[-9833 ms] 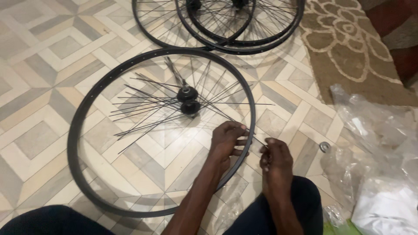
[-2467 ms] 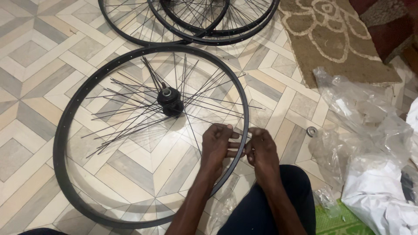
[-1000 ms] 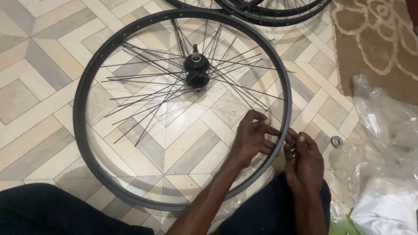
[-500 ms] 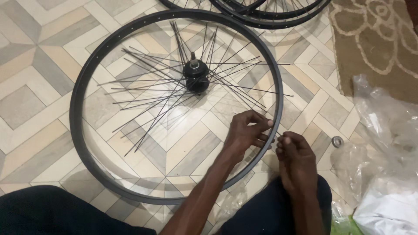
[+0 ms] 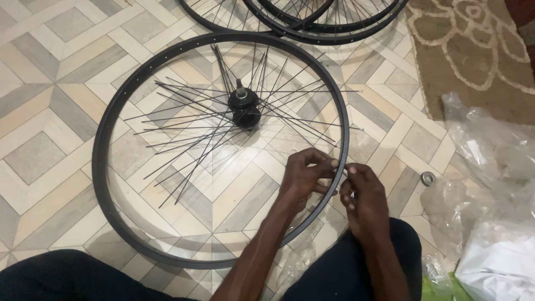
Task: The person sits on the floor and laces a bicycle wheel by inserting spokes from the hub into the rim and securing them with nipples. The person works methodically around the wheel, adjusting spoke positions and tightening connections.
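A black bicycle rim (image 5: 106, 167) lies flat on the tiled floor, with a black hub (image 5: 245, 108) in its middle and several loose thin spokes (image 5: 184, 139) fanning out from it. My left hand (image 5: 306, 175) reaches inside the rim at its near right side and pinches a spoke end against the rim. My right hand (image 5: 365, 192) is just outside the rim at the same spot, fingers closed on something small and metallic at the rim wall. The two hands almost touch across the rim.
More black spoked wheels (image 5: 312, 22) lie stacked at the top edge. A brown patterned rug (image 5: 473, 56) is at the top right. Crumpled clear plastic bags (image 5: 490, 167) sit to the right, with a small metal ring (image 5: 428, 178) on the floor beside them. My dark-trousered legs (image 5: 67, 278) are at the bottom.
Both hands have stayed at the rim's near right side, coming closer together across it. The view has shifted slightly, so the wheel sits a little further right.
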`<action>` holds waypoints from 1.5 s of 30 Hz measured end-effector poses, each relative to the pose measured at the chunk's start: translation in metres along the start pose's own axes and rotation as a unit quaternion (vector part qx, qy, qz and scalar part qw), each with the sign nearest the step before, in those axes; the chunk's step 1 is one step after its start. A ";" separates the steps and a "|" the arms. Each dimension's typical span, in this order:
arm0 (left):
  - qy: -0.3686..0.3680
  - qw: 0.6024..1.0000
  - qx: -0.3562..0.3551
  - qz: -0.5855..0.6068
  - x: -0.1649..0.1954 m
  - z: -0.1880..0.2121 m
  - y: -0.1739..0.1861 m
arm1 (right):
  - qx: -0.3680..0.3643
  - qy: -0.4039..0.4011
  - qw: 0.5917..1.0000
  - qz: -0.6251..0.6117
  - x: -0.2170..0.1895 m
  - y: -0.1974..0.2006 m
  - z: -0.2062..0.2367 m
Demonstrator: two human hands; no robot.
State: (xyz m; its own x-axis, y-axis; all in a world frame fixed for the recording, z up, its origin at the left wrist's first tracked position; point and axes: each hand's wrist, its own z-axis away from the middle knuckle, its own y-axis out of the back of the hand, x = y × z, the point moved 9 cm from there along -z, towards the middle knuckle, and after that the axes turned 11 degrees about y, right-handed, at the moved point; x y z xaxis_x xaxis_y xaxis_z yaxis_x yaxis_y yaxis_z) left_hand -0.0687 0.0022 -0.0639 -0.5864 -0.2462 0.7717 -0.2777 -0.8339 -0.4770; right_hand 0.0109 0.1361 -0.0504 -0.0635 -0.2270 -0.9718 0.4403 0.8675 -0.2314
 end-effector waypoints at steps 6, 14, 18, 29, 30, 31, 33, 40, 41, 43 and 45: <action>-0.012 1.000 -0.004 0.014 0.003 0.000 -0.002 | 0.030 -0.026 0.999 -0.021 -0.008 -0.010 0.008; -0.002 1.000 0.018 -0.010 0.005 0.005 -0.004 | 0.059 -0.009 0.996 0.061 -0.018 -0.009 0.010; -0.004 1.000 0.006 0.015 0.006 0.007 -0.006 | 0.059 0.009 0.998 0.021 -0.021 -0.010 0.009; 0.001 1.000 0.010 0.006 0.006 0.009 -0.006 | 0.068 -0.006 0.997 0.033 -0.023 -0.009 0.012; 0.002 1.000 0.013 0.000 0.006 0.009 -0.006 | 0.061 0.003 0.996 0.058 -0.024 -0.010 0.011; 0.006 1.000 0.006 0.013 0.005 0.009 -0.006 | 0.053 0.011 0.995 0.084 -0.026 -0.011 0.012; 0.009 0.999 -0.002 0.039 0.005 0.010 -0.006 | 0.055 -0.013 0.993 0.107 -0.023 -0.011 0.016; -0.022 1.000 0.016 -0.013 0.012 0.018 -0.003 | -0.069 -0.049 0.988 0.129 -0.017 -0.038 0.039; -0.020 0.998 0.032 -0.050 0.013 0.019 0.001 | -0.065 -0.052 0.988 0.127 -0.017 -0.037 0.040; 0.004 0.990 0.070 -0.120 0.013 0.023 0.012 | -0.056 -0.055 0.989 0.125 -0.016 -0.035 0.040; 0.046 0.974 0.119 -0.188 0.011 0.030 0.031 | -0.057 -0.055 0.992 0.101 -0.015 -0.034 0.040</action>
State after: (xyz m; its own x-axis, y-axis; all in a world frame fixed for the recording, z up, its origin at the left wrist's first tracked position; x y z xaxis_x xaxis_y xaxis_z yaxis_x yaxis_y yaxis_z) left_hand -0.0614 -0.0410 -0.0577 -0.5461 0.1358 0.8266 -0.3084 -0.9501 -0.0476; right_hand 0.0327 0.0927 -0.0258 0.1171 -0.0848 -0.9895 0.3301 0.9430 -0.0417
